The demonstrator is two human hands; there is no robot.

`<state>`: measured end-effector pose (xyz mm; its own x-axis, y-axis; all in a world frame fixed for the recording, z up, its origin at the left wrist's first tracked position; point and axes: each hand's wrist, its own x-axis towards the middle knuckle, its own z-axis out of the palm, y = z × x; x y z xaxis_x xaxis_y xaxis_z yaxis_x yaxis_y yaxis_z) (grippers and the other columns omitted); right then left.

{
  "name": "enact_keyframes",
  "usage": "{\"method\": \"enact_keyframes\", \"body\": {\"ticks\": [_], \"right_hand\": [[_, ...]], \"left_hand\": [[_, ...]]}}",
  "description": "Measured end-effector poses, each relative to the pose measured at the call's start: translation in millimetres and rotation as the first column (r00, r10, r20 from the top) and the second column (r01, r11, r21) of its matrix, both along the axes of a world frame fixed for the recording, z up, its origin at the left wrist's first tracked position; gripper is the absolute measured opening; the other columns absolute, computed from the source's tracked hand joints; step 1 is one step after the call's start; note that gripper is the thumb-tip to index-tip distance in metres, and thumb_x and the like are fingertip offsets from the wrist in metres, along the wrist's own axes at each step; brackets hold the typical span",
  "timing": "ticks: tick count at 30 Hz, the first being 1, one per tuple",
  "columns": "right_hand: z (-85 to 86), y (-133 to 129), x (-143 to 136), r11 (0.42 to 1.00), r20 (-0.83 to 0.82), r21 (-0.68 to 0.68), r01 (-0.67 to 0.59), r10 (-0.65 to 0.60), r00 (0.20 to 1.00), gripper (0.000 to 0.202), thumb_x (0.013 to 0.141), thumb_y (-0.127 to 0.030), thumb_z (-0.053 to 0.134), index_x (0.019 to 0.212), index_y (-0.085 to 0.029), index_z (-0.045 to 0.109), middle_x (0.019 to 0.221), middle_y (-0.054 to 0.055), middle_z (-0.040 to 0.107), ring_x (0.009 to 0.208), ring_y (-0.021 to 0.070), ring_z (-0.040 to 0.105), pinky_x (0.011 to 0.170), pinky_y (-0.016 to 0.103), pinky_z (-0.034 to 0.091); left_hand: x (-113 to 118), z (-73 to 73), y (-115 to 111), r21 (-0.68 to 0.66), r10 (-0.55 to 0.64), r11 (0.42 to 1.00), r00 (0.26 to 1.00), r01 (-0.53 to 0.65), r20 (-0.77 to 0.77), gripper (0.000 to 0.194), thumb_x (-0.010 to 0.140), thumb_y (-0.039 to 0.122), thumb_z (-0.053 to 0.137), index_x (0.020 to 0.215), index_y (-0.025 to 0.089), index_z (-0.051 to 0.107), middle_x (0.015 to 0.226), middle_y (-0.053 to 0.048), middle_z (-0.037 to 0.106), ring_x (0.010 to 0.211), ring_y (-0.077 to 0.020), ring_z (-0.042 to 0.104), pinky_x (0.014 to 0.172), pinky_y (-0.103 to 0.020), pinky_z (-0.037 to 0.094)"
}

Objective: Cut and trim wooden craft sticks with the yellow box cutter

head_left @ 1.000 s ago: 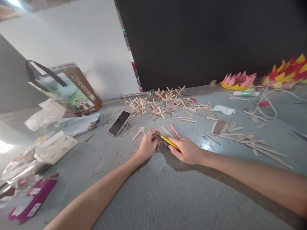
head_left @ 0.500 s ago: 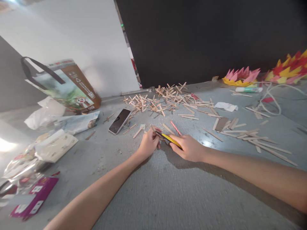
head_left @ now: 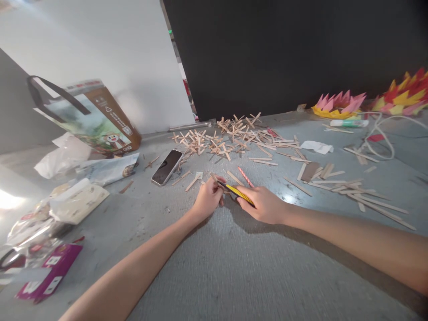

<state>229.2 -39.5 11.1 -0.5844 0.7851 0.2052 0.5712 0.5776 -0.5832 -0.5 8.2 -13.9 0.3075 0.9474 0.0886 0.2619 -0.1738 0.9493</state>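
My right hand (head_left: 264, 204) is closed round a yellow-and-black utility knife (head_left: 239, 194), its front end pointing left toward my other hand. My left hand (head_left: 207, 197) is pinched on a small wooden craft stick (head_left: 214, 177), whose tip shows above the fingers; the rest is hidden by them. The front end of the knife meets the stick at the left fingertips, though the exact contact is too small to make out. Just beyond my hands lie a red-and-white striped stick (head_left: 245, 176) and a loose craft stick (head_left: 235, 178).
Crossed craft sticks (head_left: 230, 138) are heaped behind my hands, with more loose sticks (head_left: 354, 189) at right. A phone (head_left: 167, 167) lies left of the heap. Further left are a paper bag (head_left: 100, 118), plastic packets and a purple box (head_left: 50, 273). Paper crowns (head_left: 339, 104) and a white cable (head_left: 384, 138) are far right.
Both hands keep almost the same place and hold, the knife still against the stick. The whole view has shifted very slightly.
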Motion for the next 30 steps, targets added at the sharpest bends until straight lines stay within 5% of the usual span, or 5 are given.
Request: {"method": "enact_keyframes", "body": {"ticks": [30], "right_hand": [[-3.5, 1.7, 1.1, 1.0, 0.027, -0.008, 0.013, -0.013, 1.0, 0.03, 0.112, -0.036, 0.041, 0.122, -0.02, 0.064, 0.088, 0.006, 0.074, 0.072, 0.0213, 0.064, 0.067, 0.033, 0.036]], "left_hand": [[1.6, 5.1, -3.1, -0.019, 0.012, 1.0, 1.0, -0.012, -0.009, 0.026, 0.082, 0.016, 0.054, 0.108, 0.02, 0.057, 0.062, 0.008, 0.062, 0.043, -0.0102, 0.059, 0.048, -0.022, 0.044]]}}
